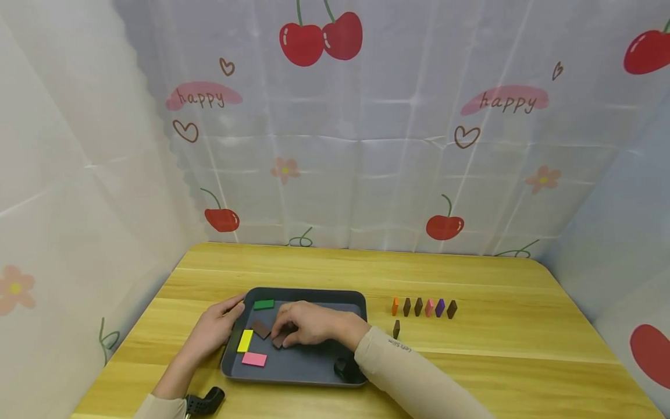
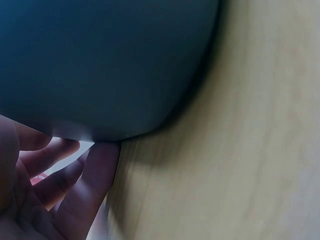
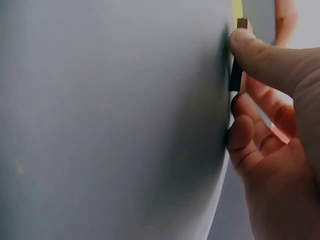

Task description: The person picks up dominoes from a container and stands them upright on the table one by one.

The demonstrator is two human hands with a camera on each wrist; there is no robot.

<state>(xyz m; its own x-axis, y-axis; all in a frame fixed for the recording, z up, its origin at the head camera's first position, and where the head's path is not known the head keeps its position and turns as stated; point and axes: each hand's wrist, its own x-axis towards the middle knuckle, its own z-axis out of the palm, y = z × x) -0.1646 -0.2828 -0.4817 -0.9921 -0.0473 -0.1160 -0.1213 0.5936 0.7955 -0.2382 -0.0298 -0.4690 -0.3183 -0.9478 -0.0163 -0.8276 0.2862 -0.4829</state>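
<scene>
Your container is a dark grey rectangular tray with rounded corners and a raised rim [image 1: 303, 368], set on a yellow wood-grain table [image 1: 497, 361]. Inside, toward its left end, four flat rectangular blocks lie down: a green block [image 1: 264, 304] near the far left corner, a brown block [image 1: 261, 329] closer to you, a yellow block [image 1: 245, 341] just beside that one, and a pink block [image 1: 254, 359] nearest you.

Your right hand [image 1: 311, 323] is over the tray, thumb and fingers bent inward, pinching a second brown rectangular block [image 1: 279, 340] between them. This held block is within the tray, tilted, just right of the lying brown one; whether its lower edge meets the tray floor cannot be told.

Your left hand [image 1: 213, 327] is at the tray's left side, fingers loosely extended, with fingertips touching the outer wall. Whether any finger reaches beneath is hidden.

Right of the tray, six blocks stand upright in a spaced row: orange [image 1: 395, 306], two dark brown [image 1: 412, 307], pink [image 1: 429, 307], purple [image 1: 440, 308] and another dark brown [image 1: 452, 309]. One more dark brown block [image 1: 396, 329] stands apart, on your side of the row.
</scene>
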